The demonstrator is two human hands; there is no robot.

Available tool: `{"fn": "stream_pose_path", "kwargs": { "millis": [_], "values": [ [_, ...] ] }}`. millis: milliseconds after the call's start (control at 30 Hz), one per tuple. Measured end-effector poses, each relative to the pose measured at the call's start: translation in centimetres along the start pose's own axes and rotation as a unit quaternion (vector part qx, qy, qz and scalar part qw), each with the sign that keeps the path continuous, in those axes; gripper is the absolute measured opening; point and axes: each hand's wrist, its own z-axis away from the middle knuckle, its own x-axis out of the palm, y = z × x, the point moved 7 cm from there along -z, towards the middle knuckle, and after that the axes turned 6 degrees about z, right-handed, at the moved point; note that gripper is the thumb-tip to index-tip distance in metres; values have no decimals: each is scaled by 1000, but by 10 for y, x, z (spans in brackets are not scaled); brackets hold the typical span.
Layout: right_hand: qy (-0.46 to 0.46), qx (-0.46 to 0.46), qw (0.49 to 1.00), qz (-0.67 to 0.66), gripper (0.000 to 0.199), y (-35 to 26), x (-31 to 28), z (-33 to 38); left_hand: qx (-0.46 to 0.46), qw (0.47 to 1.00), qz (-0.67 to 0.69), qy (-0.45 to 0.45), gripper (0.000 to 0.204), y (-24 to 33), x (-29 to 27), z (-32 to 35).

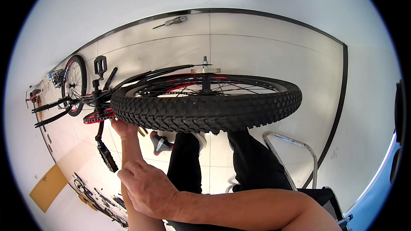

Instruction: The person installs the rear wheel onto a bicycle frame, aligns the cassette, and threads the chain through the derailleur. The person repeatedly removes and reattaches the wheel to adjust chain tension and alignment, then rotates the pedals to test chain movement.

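Note:
A bicycle lies across the middle, its knobbly black rear wheel (205, 113) flat toward me. The axle (205, 64) with its nut points up on the far side. My left hand (123, 129) reaches under the tyre's left end, close to the red and black chainring (97, 116); its fingers are hidden. My right hand (150, 189) is closed, fingers curled, and lies over my left forearm. Whatever it may hold is out of sight. One pedal (107, 157) hangs left of my left hand, the other pedal (100, 67) stands up beyond the frame.
A screwdriver (174, 21) lies on the floor near the far wall. Another wheel (74, 84) is at the far left. A bike saddle (161, 143) lies by my feet. A metal chair frame (299, 145) stands right of my legs. Loose bike parts (100, 201) are at the lower left.

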Motion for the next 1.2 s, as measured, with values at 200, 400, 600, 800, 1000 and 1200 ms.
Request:
{"fn": "stream_pose_path", "kwargs": {
  "millis": [200, 400, 600, 800, 1000, 1200],
  "values": [
    [-9, 9, 1000, -2, 27, 0, -4, 3, -18, 999, 28, -18, 60, -24, 20, 7],
    [-25, 18, 1000, 4, 27, -1, -9, 5, -34, 999, 8, -16, 57, -52, 25, 19],
    [-5, -23, 998, 57, 27, -6, -7, 7, -87, 996, -35, 12, 53, -82, 31, 40],
    [-18, 1, 1000, 24, 32, -3, -17, 10, -90, 991, -93, -17, 47, -104, 50, 44],
    [12, -12, 999, 40, 27, -8, -22, 12, -60, 988, -142, 25, 38, -127, 56, 55],
    [37, -20, 997, 60, 21, -13, -28, 7, -90, 980, -120, 127, 37, -145, 76, 81]
  ]
}}
